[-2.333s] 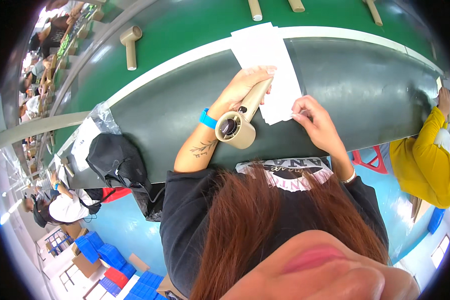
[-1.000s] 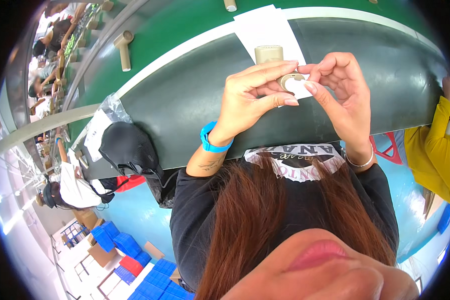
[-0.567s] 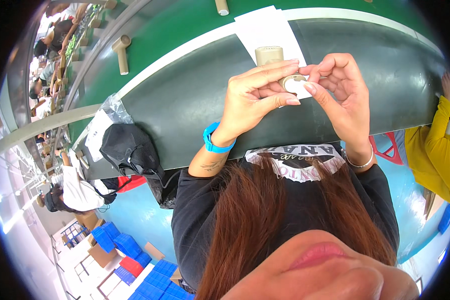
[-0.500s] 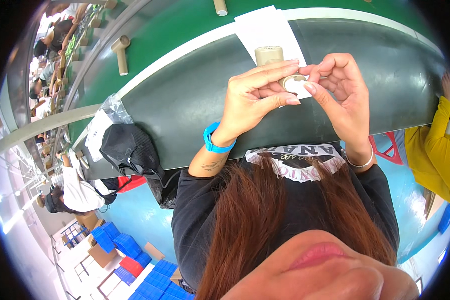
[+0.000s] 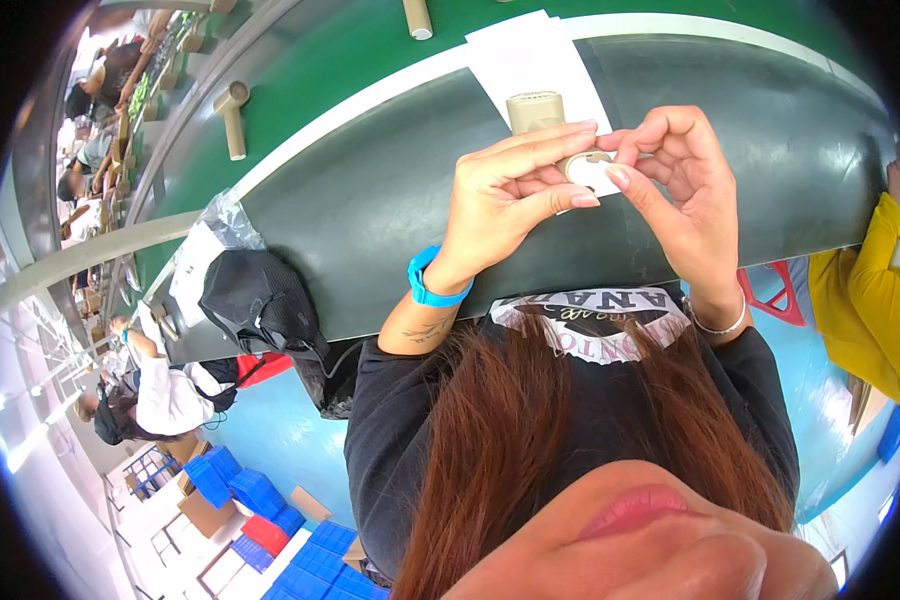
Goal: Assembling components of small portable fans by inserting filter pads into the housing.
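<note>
My left hand (image 5: 505, 190) is wrapped round a beige hair-dryer-shaped device (image 5: 536, 108). Its ridged head points away from me, above my fingers. The white round end face (image 5: 588, 173) of its handle, with a dark cut-out at the rim, is turned toward my right hand. My right hand (image 5: 680, 180) is closed in a pinch, thumb and forefinger at the edge of that white face. Whatever lies between those fingertips is too small to make out. Under the device, white paper sheets (image 5: 530, 60) lie across the dark work surface (image 5: 370, 170).
Beyond the pale rail, a green belt carries another beige device (image 5: 233, 120) and a beige handle (image 5: 417, 18). To my left are a black backpack (image 5: 260, 295) and a clear plastic bag (image 5: 232, 222). A co-worker's yellow sleeve (image 5: 860, 300) is at the right; blue crates (image 5: 315, 560) stand behind.
On the green belt, the beige devices have shifted left. A co-worker in white at the far left has moved slightly. My hands stay almost in place, the right fingertips barely shifting.
</note>
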`<action>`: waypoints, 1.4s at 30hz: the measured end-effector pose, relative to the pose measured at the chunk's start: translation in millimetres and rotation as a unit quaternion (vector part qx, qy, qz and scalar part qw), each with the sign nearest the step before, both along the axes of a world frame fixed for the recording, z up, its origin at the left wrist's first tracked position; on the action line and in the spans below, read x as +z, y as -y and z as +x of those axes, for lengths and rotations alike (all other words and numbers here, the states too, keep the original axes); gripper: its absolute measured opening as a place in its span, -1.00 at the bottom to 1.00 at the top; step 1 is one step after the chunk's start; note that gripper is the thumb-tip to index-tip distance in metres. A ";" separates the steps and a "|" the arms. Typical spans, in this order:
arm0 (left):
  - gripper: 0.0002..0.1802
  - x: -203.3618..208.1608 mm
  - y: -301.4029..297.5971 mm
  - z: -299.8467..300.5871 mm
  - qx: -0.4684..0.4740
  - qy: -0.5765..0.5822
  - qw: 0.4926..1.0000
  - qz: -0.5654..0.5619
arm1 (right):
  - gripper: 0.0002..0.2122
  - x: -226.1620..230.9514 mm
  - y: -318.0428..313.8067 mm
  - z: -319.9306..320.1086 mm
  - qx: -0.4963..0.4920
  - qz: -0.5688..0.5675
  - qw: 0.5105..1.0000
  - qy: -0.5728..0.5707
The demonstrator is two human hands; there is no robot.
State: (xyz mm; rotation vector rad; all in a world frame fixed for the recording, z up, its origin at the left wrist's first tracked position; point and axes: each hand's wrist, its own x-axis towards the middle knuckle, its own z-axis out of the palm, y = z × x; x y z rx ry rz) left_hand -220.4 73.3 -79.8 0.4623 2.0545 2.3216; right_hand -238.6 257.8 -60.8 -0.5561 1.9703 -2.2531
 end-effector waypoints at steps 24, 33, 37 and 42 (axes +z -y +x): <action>-0.58 -0.5 -6.6 4.0 -0.005 0.015 1.000 0.001 | -0.72 10.7 -1.6 8.1 -0.080 0.183 0.974 -0.105; -0.61 -4.6 -6.8 8.1 0.008 0.012 1.000 -0.010 | -0.68 13.3 -7.3 6.9 -0.104 0.325 0.921 -0.191; -0.60 -2.7 -6.6 8.8 0.025 0.009 1.000 0.008 | -0.72 7.1 -11.5 -3.0 -0.032 0.268 0.961 -0.056; -0.62 0.1 -2.4 9.2 0.018 0.017 1.000 -0.012 | -0.66 -16.8 0.2 -9.1 0.161 0.146 0.969 0.114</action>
